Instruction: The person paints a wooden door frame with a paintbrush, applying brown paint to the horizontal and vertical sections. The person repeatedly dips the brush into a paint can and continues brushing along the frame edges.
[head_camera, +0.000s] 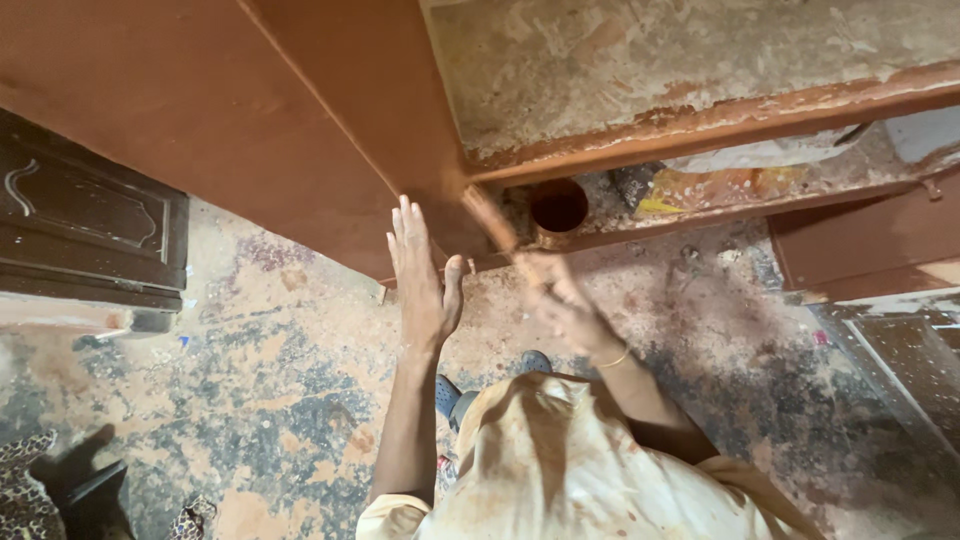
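Against the reddish-brown painted metal panel (300, 130), the left hand (422, 280) presses flat, fingers spread. Just beside it, the right hand (560, 305) clenches a blurred paint-stained brush (490, 218), angled up-left toward the panel's edge.

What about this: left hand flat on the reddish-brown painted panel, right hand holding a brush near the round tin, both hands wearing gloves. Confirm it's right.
Not quite: both hands are bare, as the head view shows. The left hand lies flat against the reddish-brown painted panel, and the right hand holds a blurred paint-coated brush near the round paint tin.
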